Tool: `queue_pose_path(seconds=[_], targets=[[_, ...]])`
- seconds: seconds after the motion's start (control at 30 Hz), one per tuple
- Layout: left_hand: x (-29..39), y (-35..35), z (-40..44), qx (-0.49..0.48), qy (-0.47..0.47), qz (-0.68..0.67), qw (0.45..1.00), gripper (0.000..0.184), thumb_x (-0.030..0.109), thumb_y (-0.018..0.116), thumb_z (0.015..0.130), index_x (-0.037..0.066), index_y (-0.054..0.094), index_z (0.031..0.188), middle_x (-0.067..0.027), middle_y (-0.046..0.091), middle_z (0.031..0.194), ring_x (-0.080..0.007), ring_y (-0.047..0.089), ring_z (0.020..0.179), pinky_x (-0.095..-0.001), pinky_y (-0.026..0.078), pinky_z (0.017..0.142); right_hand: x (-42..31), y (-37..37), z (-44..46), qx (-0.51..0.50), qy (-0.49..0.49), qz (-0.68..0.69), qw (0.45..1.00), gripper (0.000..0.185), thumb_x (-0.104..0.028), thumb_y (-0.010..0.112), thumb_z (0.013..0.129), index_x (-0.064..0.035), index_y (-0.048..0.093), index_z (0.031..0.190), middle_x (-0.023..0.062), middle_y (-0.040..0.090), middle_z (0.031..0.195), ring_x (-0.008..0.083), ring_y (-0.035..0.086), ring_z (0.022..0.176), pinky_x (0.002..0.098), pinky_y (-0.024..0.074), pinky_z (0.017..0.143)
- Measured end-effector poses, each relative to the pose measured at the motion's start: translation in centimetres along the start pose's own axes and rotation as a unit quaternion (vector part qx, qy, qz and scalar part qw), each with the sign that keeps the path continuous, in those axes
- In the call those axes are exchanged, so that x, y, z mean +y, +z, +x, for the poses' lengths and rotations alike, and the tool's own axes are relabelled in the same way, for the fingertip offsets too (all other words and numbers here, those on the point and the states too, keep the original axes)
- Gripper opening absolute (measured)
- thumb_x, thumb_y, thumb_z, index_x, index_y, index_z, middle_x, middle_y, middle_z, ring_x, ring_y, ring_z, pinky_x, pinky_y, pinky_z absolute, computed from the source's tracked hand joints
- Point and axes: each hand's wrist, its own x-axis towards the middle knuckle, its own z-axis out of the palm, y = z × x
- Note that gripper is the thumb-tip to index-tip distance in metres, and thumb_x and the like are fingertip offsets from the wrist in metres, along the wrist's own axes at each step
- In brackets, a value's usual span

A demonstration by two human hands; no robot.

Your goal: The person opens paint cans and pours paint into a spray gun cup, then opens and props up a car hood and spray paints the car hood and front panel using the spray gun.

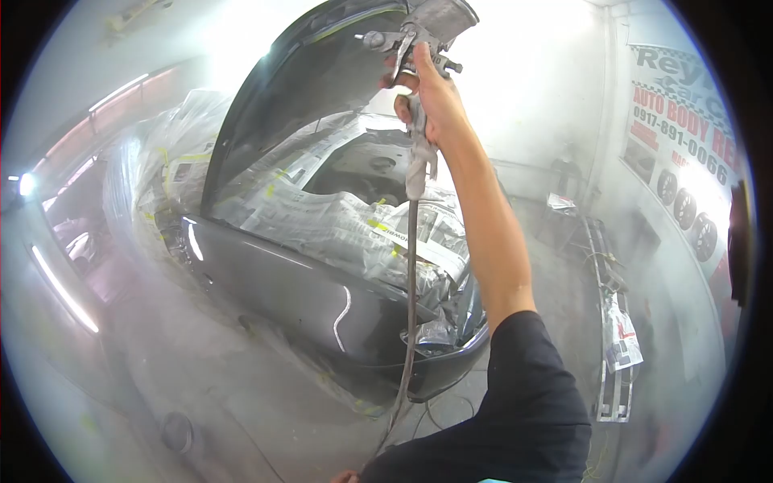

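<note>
My right hand (437,92) is raised high and wrapped round the handle of a spray gun (419,44), with the thumb along its body. A wide cup sits on top of the gun, cut off by the frame edge. From the handle's lower end a dark air hose (412,282) hangs down past the car's front. Below stands a dark grey car fender (282,278), glossy with light reflections. The raised hood (266,121) is behind the gun. A sliver of my left hand (346,477) shows at the bottom edge near the hose; its fingers are hidden.
Newspaper masking (322,213) covers the engine bay, and clear plastic sheeting (133,173) wraps the car's cabin. On the right stands a metal rack (608,322) with paper on it, below a wall banner (676,121). Hose loops lie on the floor. Haze fills the room.
</note>
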Motion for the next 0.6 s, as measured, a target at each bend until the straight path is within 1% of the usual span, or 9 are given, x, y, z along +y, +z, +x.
queue_pose_path(seconds=[0.1,0.17,0.23,0.27,0.37,0.47,0.5,0.57,0.6], targets=[[-3.3,2.3,0.9,0.021,0.030,-0.050,0.998,0.066,0.049,0.059,0.102,0.006,0.043,0.150,-0.0151,0.046,0.154,-0.0286,0.044,0.141,-0.0448,0.037,0.114,0.1,-2.7,4.3,0.071,0.007,-0.014,0.997,0.061,-0.059,0.053,0.101,0.0006,0.064,0.110,0.0155,0.069,0.085,0.0171,0.052,0.046,0.0287,0.0398,0.040],[-5.1,3.9,1.6,0.031,0.048,-0.079,0.995,0.067,0.049,0.059,0.102,0.006,0.043,0.150,-0.0152,0.046,0.153,-0.0285,0.045,0.141,-0.0447,0.038,0.114,-0.5,-5.0,7.8,0.116,-0.020,-0.005,0.993,0.061,-0.060,0.056,0.100,0.0008,0.065,0.104,0.0156,0.069,0.084,0.0192,0.056,0.048,0.0310,0.0426,0.042],[-6.8,5.6,2.0,0.040,0.058,-0.105,0.992,0.067,0.049,0.060,0.102,0.005,0.043,0.150,-0.0154,0.047,0.152,-0.0284,0.045,0.140,-0.0446,0.038,0.114,-2.2,-6.9,10.1,0.153,-0.025,0.017,0.988,0.056,-0.054,0.057,0.100,0.0009,0.061,0.110,0.0154,0.066,0.075,0.0251,0.061,0.048,0.0353,0.0454,0.041],[-7.8,6.3,2.1,0.047,0.060,-0.118,0.990,0.068,0.049,0.060,0.102,0.005,0.043,0.150,-0.0154,0.047,0.152,-0.0283,0.045,0.140,-0.0446,0.038,0.114,-3.2,-6.9,10.3,0.195,-0.023,0.011,0.980,0.054,-0.051,0.055,0.102,0.0014,0.060,0.110,0.0159,0.066,0.075,0.0270,0.062,0.048,0.0365,0.0449,0.040],[-10.3,8.5,1.6,0.055,0.054,-0.186,0.980,0.069,0.050,0.060,0.101,0.004,0.043,0.150,-0.0153,0.048,0.150,-0.0279,0.046,0.139,-0.0443,0.038,0.114,-4.1,-7.3,10.3,0.199,-0.039,0.048,0.978,0.052,-0.051,0.056,0.101,0.0008,0.060,0.110,0.0167,0.066,0.076,0.0285,0.061,0.047,0.0375,0.0445,0.039],[-13.1,8.1,1.0,-0.021,0.053,-0.181,0.982,0.068,0.049,0.061,0.101,0.004,0.044,0.148,-0.0133,0.049,0.147,-0.0250,0.048,0.134,-0.0412,0.040,0.112,-4.1,-6.6,8.3,0.163,-0.014,0.007,0.987,0.052,-0.051,0.057,0.101,-0.0012,0.057,0.116,0.0177,0.068,0.080,0.0282,0.060,0.044,0.0366,0.0436,0.037],[-16.3,8.3,2.5,0.004,0.077,-0.193,0.978,0.067,0.049,0.062,0.100,0.004,0.045,0.147,-0.0117,0.052,0.142,-0.0233,0.051,0.127,-0.0392,0.042,0.107,-4.0,-6.2,7.1,0.144,0.002,-0.003,0.990,0.052,-0.051,0.057,0.101,-0.0017,0.056,0.118,0.0178,0.068,0.081,0.0279,0.060,0.044,0.0360,0.0432,0.036],[-22.9,8.7,6.9,0.055,0.127,-0.218,0.966,0.066,0.049,0.064,0.100,0.005,0.047,0.146,-0.0086,0.058,0.133,-0.0199,0.057,0.114,-0.0354,0.047,0.098,-4.5,-4.8,3.8,0.085,0.010,-0.023,0.996,0.061,-0.058,0.057,0.099,-0.0003,0.058,0.117,0.0192,0.071,0.090,0.0238,0.060,0.048,0.0327,0.0448,0.041],[-22.4,9.3,5.8,0.081,0.115,-0.209,0.968,0.061,0.049,0.064,0.099,0.006,0.051,0.140,-0.0062,0.060,0.124,-0.0182,0.057,0.106,-0.0343,0.048,0.092,-4.9,-4.3,2.2,0.056,0.013,-0.031,0.998,0.065,-0.062,0.057,0.098,0.0004,0.059,0.117,0.0200,0.072,0.094,0.0218,0.060,0.050,0.0311,0.0455,0.043]])
